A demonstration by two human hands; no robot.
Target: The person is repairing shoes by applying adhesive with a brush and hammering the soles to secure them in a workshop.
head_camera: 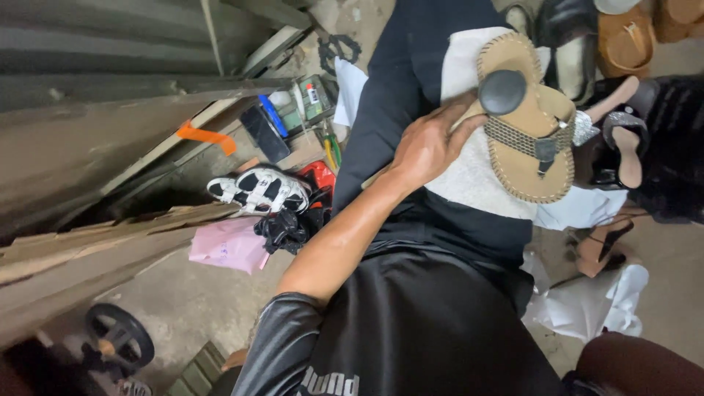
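hammer held over sandal on lap

far left: grey metal sheeting (pixel 88 66) and stacked wooden planks (pixel 95 242) slope across the view. an orange scrap (pixel 207 137) lies on one plank. a black wheel (pixel 119 339) sits low on the concrete floor (pixel 183 301).

left of centre: a pink bag (pixel 229 246) lies on the floor, touching a black rag (pixel 287 227). just above them rests a white-and-black sandal (pixel 258 189), with a red item (pixel 317 174) beside it. a tray of small tools and tins (pixel 297 117) stands behind.

centre: the left hand (pixel 425 147) reaches forward from a black sleeve, fingers closed around a wooden hammer handle. the hammer (pixel 502 92) has a round dark head, which sits over the heel end of a tan sandal (pixel 528 125). whether head and sole touch cannot be told. the sandal lies sole-bed up on a white cloth (pixel 469 176) spread over the person's lap, its woven strap across the middle.

right: a black heeled shoe (pixel 623 143) lies near the sandal, more footwear (pixel 623 37) behind it. white paper (pixel 594 304) lies on the floor. the right hand is out of view.
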